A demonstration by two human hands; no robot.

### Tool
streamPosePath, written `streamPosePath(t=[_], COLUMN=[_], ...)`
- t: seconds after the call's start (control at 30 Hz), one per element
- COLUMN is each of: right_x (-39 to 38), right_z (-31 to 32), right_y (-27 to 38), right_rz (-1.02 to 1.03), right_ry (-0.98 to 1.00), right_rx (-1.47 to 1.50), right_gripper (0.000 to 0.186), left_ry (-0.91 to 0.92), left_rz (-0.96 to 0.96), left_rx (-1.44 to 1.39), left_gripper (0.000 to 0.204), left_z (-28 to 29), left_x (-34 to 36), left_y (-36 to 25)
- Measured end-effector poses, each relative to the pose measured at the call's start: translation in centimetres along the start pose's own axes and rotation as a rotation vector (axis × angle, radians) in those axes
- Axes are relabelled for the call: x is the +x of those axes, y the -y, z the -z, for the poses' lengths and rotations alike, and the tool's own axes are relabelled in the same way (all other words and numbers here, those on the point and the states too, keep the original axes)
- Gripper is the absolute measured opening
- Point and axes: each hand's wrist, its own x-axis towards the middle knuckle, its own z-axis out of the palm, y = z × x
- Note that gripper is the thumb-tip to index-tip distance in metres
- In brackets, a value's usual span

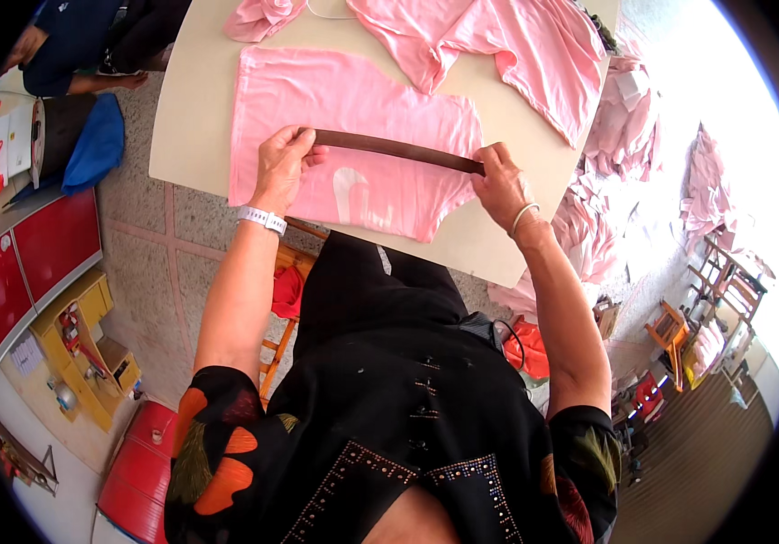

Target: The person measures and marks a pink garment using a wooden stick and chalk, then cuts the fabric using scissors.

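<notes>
A dark brown flat strip (389,148) stretches between my two hands, across a flat pink garment piece (335,91) with a white printed shape, lying on a pale table (194,118). My left hand (281,161) is closed on the strip's left end, low over the garment's left part. My right hand (498,186) grips the other end at the garment's right edge. Whether the strip rests on the fabric or hovers just above it, I cannot tell.
More pink garments (516,54) lie at the table's back, and pink fabric heaps (616,127) sit beyond its right edge. A person (72,45) in dark clothes is at the upper left, near a side counter with a blue item (95,145). A wooden chair (276,354) stands below the table.
</notes>
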Motion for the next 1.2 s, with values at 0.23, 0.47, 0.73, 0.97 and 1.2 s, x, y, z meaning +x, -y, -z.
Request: streamPosePath(t=[0.23,0.47,0.73,0.97,1.2], right_x=[-0.5,-0.6,-0.3,0.5,0.9], right_z=[-0.1,0.2,-0.6,-0.9,-0.8], right_y=[-1.5,-0.6,-0.4,0.2,0.3], right_rz=[-0.235,-0.310,-0.259,-0.152,-0.150], right_ry=[-0.113,-0.082,-0.080,-0.080,-0.052], right_rx=[0.090,0.123,0.102,-0.015,-0.066], right_gripper=[0.032,0.029,0.027,0.024,0.025], left_ry=[-0.068,-0.062,-0.057,-0.074,-0.093], left_rz=[0.015,0.049,0.040,0.050,0.070], left_rx=[-0.009,0.001,0.018,0.011,0.055], left_gripper=[0.014,0.014,0.016,0.015,0.017], left_z=[2.1,2.7,3.3,4.2,3.6], left_x=[1.8,2.7,2.7,2.8,3.0], left_y=[-0.4,-0.6,-1.2,-1.2,-1.8])
